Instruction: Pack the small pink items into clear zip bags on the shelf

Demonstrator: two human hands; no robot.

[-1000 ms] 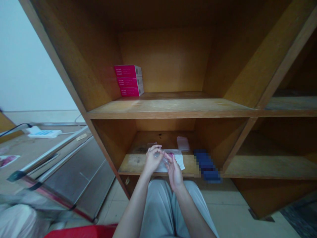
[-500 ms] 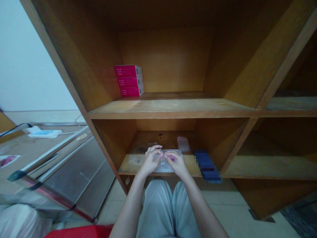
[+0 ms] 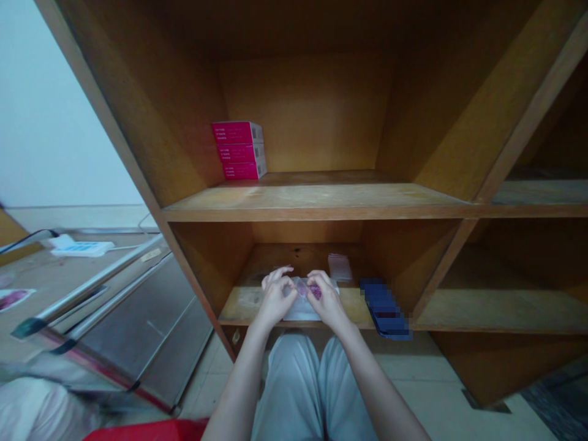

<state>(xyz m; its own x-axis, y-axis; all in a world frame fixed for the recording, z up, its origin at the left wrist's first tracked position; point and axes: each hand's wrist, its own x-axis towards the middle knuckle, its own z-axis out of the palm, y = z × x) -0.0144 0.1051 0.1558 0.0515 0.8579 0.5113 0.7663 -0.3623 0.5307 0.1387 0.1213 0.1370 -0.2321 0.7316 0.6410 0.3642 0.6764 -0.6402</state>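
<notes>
My left hand [image 3: 278, 298] is over the lower shelf, thumb and forefinger curled close together; whatever they pinch is too small to make out. My right hand [image 3: 327, 301] is closed on a small purple-pink speckled thing [image 3: 315, 291] that shows between its thumb and fingers. Between both hands is a clear, shiny plastic piece [image 3: 301, 286] with a pinkish tint, perhaps a small bag. Under the hands a whitish translucent sheet [image 3: 301, 310] lies at the shelf's front edge. Behind my right hand is a stack of small clear pinkish sleeves [image 3: 340, 267].
A dark blue blurred-out item [image 3: 384, 309] juts over the front edge of the lower shelf [image 3: 250, 312] at right. Several pink boxes [image 3: 239, 150] are stacked on the upper shelf. At left are a metal-framed rack [image 3: 133, 306] and a white power strip [image 3: 82, 247].
My hands have drawn slightly apart, the left one shifting left. More of the clear plastic piece and the purple-pink thing now shows between them.
</notes>
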